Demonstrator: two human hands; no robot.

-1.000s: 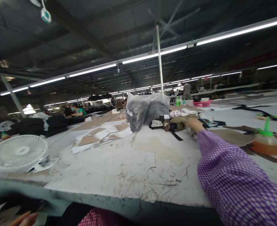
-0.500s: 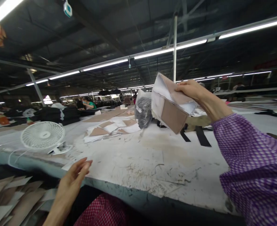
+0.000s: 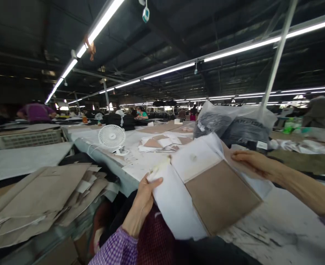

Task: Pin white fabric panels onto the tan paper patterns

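Though folded, straight-edged brown-and-white panel [image 3: 209, 193]

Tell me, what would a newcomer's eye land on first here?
Probably the white-and-brown piece in the foreground, held by the left hand at one edge and the right hand at the other. Beyond it on the table, a white fan stands to the left and translucent bags to the right. A pile of brown sheets spreads at lower left.

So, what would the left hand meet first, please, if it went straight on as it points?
The left hand would first meet the white-and-brown panel it holds; beyond, perhaps the table, though depth is unclear.
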